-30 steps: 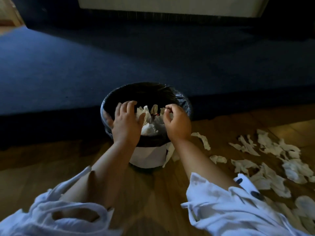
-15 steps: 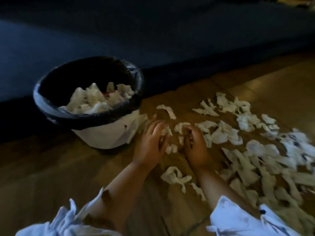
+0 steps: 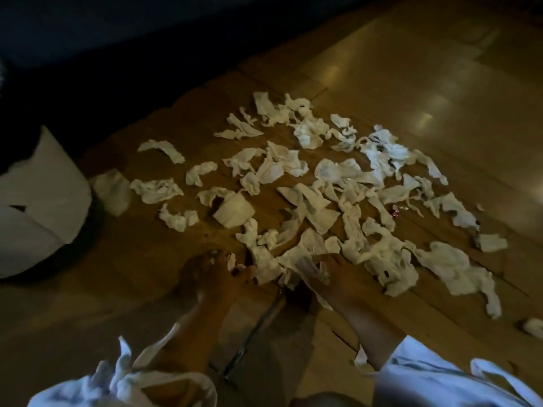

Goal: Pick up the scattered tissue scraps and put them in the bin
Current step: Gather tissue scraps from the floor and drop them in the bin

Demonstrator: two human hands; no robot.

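Observation:
Several white tissue scraps [image 3: 320,183] lie scattered across the wooden floor [image 3: 411,83], from the centre out to the right. The bin [image 3: 44,201] is at the left edge; only its white side and a bit of black liner show. My left hand [image 3: 211,274] rests palm down on the floor at the near edge of the scraps, fingers curled onto small white pieces. Just to its right, my right hand [image 3: 338,277] presses on a scrap with tissue bunched under its fingers. Both hands are blurred and dim.
A dark blue carpet or furniture edge [image 3: 117,39] runs along the top left. A small red wrapper [image 3: 395,212] lies among the scraps at right. My white sleeves [image 3: 440,383] fill the bottom corners.
My hands left the bin, came down on the floor and slid nearer to me at the pile's near edge. The view swung right, so the bin is now at the left edge.

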